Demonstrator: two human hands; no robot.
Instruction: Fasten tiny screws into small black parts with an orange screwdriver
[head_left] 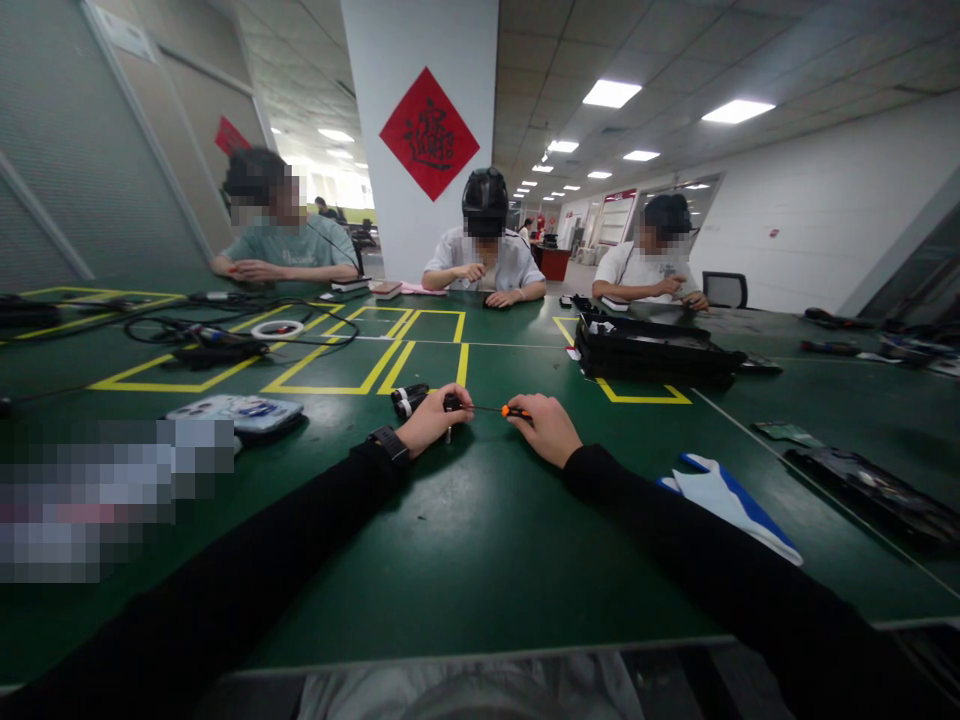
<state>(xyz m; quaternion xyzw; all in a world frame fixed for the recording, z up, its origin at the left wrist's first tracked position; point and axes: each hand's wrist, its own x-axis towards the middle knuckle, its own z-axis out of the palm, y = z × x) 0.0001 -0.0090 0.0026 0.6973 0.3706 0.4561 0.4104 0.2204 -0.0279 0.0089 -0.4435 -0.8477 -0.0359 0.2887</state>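
Observation:
Over the middle of the green table (450,560), my left hand (435,420) is closed around a small black part (451,402) whose kind I cannot make out. My right hand (546,428) grips a screwdriver (517,411) with an orange and black handle. Its thin shaft points left, and the tip reaches the fingers of my left hand, where the contact is hidden. Just behind my left hand lie black cylindrical pieces (409,400) with white marks. A dark watch sits on my left wrist.
At left lie a patterned case (236,412) and tangled black cables (217,335). A black tray (652,350) stands back right. Nearer are a blue and white glove (735,505) and an opened black device (877,490). Several people sit across the table.

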